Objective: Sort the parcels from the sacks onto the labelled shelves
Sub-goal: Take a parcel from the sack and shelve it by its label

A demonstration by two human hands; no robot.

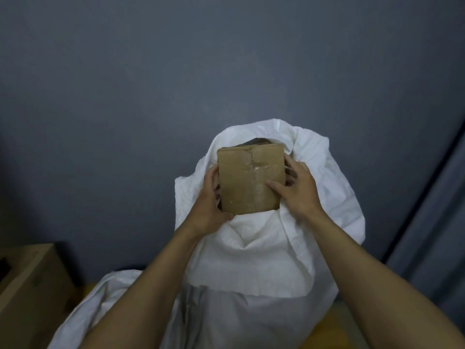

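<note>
A brown cardboard parcel [247, 177], sealed with clear tape, sits at the mouth of a white woven sack [261, 250] that stands upright in front of me. My left hand [208, 197] grips the parcel's left edge and lower corner. My right hand [295, 187] holds its right edge, thumb pressed on the front face. Another parcel's dark top shows just behind it inside the sack; the rest of the sack's contents are hidden.
A large cardboard box [30, 285] stands at the lower left. A second white sack [100, 306] lies crumpled beside it on a yellowish floor. A grey wall [176, 84] fills the background, with a grey curtain-like panel [432, 235] at the right.
</note>
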